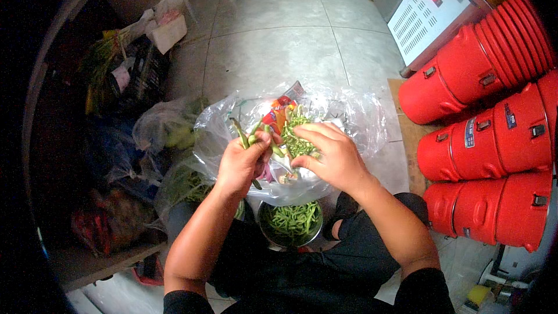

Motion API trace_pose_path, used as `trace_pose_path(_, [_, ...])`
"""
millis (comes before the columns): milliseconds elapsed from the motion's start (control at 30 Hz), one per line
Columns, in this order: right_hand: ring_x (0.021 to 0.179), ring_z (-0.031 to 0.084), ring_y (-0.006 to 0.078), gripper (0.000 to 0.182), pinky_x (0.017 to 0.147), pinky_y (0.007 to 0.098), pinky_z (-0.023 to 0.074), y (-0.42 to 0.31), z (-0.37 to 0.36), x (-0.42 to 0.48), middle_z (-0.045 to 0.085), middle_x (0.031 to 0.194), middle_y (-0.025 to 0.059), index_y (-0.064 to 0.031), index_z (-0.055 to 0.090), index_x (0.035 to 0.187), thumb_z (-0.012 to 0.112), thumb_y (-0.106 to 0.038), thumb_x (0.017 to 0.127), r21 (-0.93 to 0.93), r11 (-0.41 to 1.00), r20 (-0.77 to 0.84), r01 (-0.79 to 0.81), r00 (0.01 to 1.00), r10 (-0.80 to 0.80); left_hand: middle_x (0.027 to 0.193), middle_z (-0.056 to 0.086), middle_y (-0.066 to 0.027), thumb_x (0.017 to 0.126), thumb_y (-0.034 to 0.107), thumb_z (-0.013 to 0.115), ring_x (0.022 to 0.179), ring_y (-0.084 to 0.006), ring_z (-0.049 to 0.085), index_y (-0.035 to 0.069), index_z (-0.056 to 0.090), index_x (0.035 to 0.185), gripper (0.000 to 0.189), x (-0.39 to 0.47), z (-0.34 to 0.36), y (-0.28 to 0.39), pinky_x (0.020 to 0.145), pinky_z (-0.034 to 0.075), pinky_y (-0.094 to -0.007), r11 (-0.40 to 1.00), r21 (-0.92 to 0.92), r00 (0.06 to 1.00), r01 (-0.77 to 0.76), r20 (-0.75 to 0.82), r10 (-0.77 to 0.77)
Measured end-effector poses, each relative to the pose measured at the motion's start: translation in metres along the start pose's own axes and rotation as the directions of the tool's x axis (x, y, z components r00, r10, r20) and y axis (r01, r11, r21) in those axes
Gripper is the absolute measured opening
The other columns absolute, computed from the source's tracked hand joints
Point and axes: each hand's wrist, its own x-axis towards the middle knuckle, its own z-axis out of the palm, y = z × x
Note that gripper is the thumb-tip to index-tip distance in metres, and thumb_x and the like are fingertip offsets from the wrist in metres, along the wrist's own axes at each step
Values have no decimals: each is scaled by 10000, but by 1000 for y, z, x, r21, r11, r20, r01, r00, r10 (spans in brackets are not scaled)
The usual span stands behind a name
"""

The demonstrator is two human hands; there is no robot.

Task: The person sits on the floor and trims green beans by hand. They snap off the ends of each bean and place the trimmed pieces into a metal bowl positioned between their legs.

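Observation:
My left hand [246, 159] is closed around a few green beans [239, 133], whose ends stick out above and below the fist. Opposite it, my right hand [333, 152] hovers with fingers apart and thumb spread, and I see nothing held in it. Beneath both hands lies an open clear plastic bag [362, 113] holding bean trimmings [298, 139], an orange-red wrapper [275, 117] and other scraps. Between my legs, a round metal bowl [320, 226] contains many cut green bean pieces [294, 218].
Red lidded barrels [462, 148] are stacked on the right, by a white vented appliance [431, 13] with a lit red display. On the left are bagged vegetables [174, 128], a black crate [148, 67] and a white foam box [169, 32]. Flattened cardboard [416, 157] lies beside the barrels.

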Motion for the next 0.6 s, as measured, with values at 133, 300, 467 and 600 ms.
trace_pose_path(133, [702,679,223,290,690,345,549,-12,13,-14,730,926,122,-7,708,926,790,-279,866,355,809,249,-468,882,400,634,510,65,1036,325,593,461,-40,365,42,684,1151,318,6,7,-17,432,262,-229,993,114,998,40,33,-45])
trace_pose_path(300, [705,672,266,233,673,405,537,-7,10,-16,707,843,104,-39,686,872,727,-265,906,311,909,331,-278,928,170,616,428,45,1053,623,349,441,-51,292,64,595,1308,662,1,12,3,410,234,-230,998,-54,999,25,42,-23])
trace_pose_path(467, [820,688,326,320,707,463,536,-5,6,-38,705,832,94,-89,708,913,709,-408,888,228,974,617,-9,775,-138,665,467,34,1037,664,330,434,-57,265,78,593,1284,688,6,1,8,375,191,-232,971,-213,994,105,31,-101])
trace_pose_path(600, [808,697,294,317,684,442,536,-9,8,-35,702,824,86,-100,721,913,741,-411,858,60,998,465,-24,885,-7,672,477,36,1041,653,340,437,-68,287,99,607,1255,651,5,7,1,384,200,-240,960,-223,985,171,69,-159])
